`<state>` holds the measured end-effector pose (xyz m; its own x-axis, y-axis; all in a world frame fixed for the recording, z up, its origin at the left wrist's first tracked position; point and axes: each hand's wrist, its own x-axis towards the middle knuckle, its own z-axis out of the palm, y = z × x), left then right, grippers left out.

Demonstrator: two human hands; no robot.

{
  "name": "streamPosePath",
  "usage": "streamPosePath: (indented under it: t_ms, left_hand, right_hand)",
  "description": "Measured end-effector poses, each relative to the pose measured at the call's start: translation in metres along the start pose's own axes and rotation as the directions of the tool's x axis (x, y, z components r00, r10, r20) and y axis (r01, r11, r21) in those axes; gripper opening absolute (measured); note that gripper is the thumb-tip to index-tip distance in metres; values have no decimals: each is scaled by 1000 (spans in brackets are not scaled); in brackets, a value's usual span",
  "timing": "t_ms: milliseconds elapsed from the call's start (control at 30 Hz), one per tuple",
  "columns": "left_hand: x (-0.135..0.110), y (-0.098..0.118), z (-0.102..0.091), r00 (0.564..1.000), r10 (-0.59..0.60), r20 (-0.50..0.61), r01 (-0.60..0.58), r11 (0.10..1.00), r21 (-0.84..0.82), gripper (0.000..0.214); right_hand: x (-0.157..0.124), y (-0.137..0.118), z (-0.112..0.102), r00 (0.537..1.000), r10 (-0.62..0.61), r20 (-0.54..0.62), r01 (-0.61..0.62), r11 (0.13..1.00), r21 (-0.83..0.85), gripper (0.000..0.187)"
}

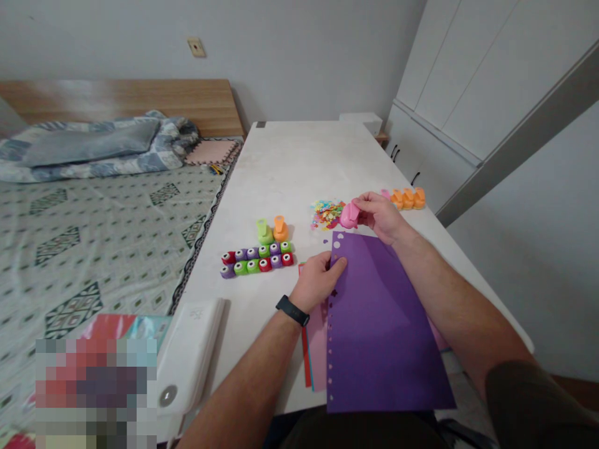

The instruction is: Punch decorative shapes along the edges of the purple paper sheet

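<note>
My left hand (321, 280) grips the left edge of a purple sheet of paper (379, 330), thumb on top. Small punched holes run down that edge, with larger ones at the top left corner. In my right hand (378, 217) is a pink craft punch (349, 216), held just above the sheet's top edge. A pile of colourful paper cutouts (327, 213) lies to the left of the punch. Beneath the purple sheet, pink paper (319, 368) and other coloured sheets stick out.
Two rows of small punches (253, 266) stand at left, with a green punch (264, 232) and an orange punch (280, 229) behind them. More orange punches (408, 199) line the right edge. A white device (191, 349) lies at front left, beside the bed (107, 243).
</note>
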<state>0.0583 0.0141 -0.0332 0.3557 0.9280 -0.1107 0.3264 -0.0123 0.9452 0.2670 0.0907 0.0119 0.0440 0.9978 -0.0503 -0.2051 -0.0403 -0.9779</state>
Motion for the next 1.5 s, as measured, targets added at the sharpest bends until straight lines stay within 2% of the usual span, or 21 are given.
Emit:
streamPosePath:
  t_ms: [633,867,1000,1133,1267,1400,1500]
  left_hand:
    - [-1,1,0,1000,1,8,0,999,-44,39]
    - [-1,1,1,1000,-15,10,16,999,-36,39]
    - [-2,2,1,1000,-19,10,19,999,-36,38]
    - [-2,4,0,1000,-21,11,22,999,-31,38]
    - [-2,6,-1,1000,-13,11,13,999,-29,38]
    - [-2,7,-1,1000,-18,6,18,999,-38,38]
    - [-2,7,0,1000,-12,0,12,999,-35,38]
  right_hand:
    - [0,-1,-1,999,-20,-36,20,1000,5,39]
    - [3,2,-4,997,-35,-73,33,999,-33,40]
    - [6,-4,-12,991,-85,-99,76,993,-87,37]
    - [7,-21,-35,963,-189,-190,154,970,-187,30]
    - [5,-33,-76,919,-257,-300,151,930,-335,23]
    - [4,-20,-123,834,-307,-458,101,902,-420,18]
    - [6,-2,-146,820,-245,-517,-19,892,-452,14]
